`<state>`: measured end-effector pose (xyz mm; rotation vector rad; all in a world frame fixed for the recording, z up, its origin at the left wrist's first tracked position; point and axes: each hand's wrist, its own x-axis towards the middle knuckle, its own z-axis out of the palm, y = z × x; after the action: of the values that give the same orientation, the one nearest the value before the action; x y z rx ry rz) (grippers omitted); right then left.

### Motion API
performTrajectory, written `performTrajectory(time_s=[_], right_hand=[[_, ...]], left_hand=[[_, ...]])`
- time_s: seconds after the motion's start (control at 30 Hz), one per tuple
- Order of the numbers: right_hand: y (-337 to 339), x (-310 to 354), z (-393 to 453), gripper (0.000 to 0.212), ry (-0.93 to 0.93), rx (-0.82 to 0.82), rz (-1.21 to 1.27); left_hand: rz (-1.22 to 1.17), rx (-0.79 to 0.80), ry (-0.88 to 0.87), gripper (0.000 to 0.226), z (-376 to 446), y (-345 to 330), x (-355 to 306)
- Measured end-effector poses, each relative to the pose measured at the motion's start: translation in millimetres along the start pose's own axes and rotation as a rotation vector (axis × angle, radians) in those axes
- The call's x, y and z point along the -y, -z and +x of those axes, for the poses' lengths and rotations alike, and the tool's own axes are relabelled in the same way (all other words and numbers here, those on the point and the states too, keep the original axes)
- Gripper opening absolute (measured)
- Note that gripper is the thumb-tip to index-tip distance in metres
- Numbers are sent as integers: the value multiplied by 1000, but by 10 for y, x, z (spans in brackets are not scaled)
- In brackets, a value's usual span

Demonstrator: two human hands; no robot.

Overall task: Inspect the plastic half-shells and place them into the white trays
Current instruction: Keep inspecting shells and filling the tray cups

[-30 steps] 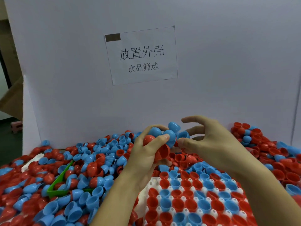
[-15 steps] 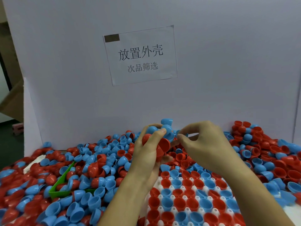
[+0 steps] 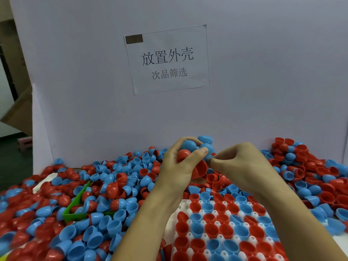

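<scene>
- Closing from a spread, our right hand [image 3: 243, 164] pinched a blue shell off the half-shells [image 3: 195, 153] clutched in our left hand [image 3: 178, 166].
- We judged it was being picked out for the white tray [image 3: 222, 228] below.

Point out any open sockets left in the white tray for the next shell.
White tray: bare sockets show along its left edge beside the left forearm, and a white patch at its far-left corner. The rest of the visible grid holds red and blue shells. The loose pile crowds it all round.

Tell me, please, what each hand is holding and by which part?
The left hand clutches a bunch of half-shells around their domes. The right hand pinches a blue shell in that bunch; where exactly is hidden.
</scene>
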<state>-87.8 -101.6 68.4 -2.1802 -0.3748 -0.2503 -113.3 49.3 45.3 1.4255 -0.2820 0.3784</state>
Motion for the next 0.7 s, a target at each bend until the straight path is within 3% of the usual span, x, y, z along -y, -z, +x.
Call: performTrajectory(time_s=[0.37,0.5,0.7], right_hand=[[-127,-16,27,26,-13,-183,-121],[-64,-29,40,7,-17,-127,-133],[-95,1,14,19,26,67,-255]], left_hand=[[-350,-162,193,3,60,8,42],[-619,-229,285,11,84,148,1],[-651,-371,255,10,112,398,-68]])
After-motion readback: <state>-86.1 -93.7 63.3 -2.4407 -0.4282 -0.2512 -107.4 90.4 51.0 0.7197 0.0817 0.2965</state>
